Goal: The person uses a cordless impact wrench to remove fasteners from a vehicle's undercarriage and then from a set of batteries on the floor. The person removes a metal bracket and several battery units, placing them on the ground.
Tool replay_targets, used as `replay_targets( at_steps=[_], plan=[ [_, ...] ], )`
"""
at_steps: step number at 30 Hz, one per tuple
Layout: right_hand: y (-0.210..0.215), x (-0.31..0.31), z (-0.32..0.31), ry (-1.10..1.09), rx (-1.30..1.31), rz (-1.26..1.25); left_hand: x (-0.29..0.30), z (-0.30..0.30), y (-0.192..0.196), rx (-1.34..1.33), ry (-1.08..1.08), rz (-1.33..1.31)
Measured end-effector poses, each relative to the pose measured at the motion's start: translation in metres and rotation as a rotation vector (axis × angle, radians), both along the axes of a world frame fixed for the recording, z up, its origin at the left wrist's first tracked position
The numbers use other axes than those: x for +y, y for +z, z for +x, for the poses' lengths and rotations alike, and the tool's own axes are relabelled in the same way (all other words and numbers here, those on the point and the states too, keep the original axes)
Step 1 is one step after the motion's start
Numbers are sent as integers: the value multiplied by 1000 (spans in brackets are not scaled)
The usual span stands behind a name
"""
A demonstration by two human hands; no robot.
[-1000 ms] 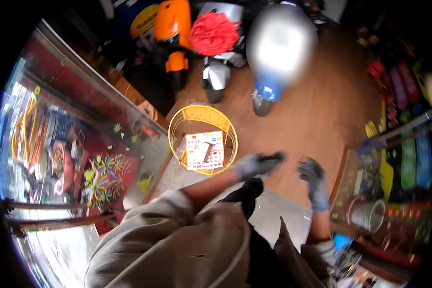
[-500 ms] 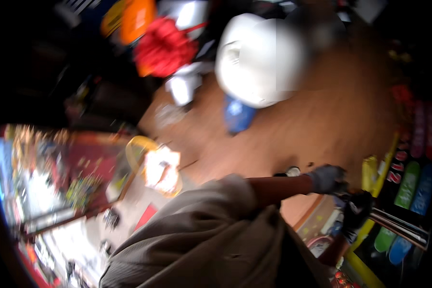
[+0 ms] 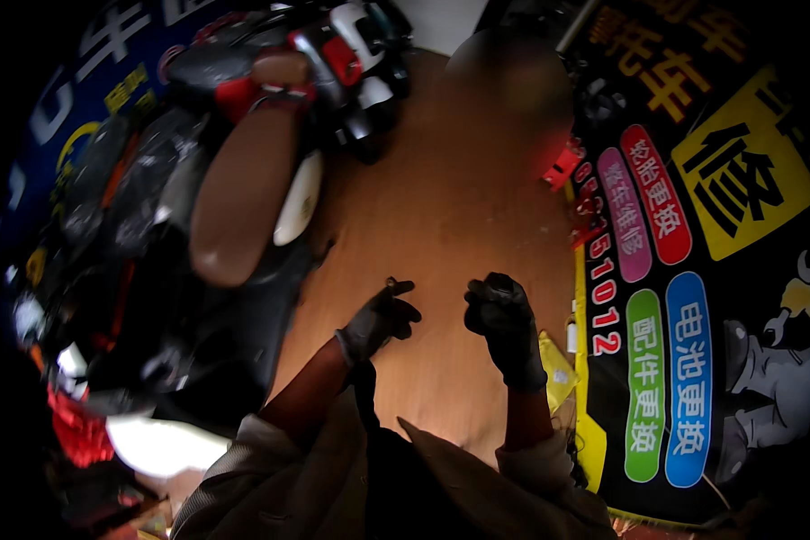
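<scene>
Above the brown floor (image 3: pixel 423 225), my left hand (image 3: pixel 378 322) wears a grey glove. Its fingers are apart, some bent and some stretched toward the right, and I make out nothing held. A little to its right is my right hand (image 3: pixel 504 324), in a darker glove with a grey cuff. Its fingers are curled into a closed fist; whatever they hold, if anything, is hidden. The two hands do not touch. A yellow bag (image 3: pixel 558 373) lies beside my right wrist, at the foot of a black sign panel (image 3: pixel 616 387).
Parked scooters fill the left side, the nearest with a brown seat (image 3: pixel 247 189). Behind them is a blue sign (image 3: pixel 54 117). The black panel with a yellow edge and coloured labels stands along the right. A red object (image 3: pixel 562 164) sits farther ahead.
The view has swung round, bringing the scooters to the left and the panel upright on the right. My hands, close together beside the panel before, are now apart over the floor.
</scene>
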State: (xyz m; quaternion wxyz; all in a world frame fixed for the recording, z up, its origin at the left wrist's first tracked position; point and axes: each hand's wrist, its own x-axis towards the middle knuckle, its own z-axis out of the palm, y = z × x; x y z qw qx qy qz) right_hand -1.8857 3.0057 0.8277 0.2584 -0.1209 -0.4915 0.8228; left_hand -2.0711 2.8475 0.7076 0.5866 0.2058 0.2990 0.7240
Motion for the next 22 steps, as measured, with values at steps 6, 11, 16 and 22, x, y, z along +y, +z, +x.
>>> replay_targets(
  at_steps=[6,11,16,22],
  plan=[
    [11,198,-104,-166,-23,290,250,-120,31,186,-93,-116],
    [24,361,-150,-327,-131,154,437,-214,53,353,-234,-63],
    [-24,564,-200,-567,-236,-65,604,-375,5,241,-202,-400],
    [-64,815,-339,-412,38,-500,632,-589,-181,70,106,-995]
  ],
)
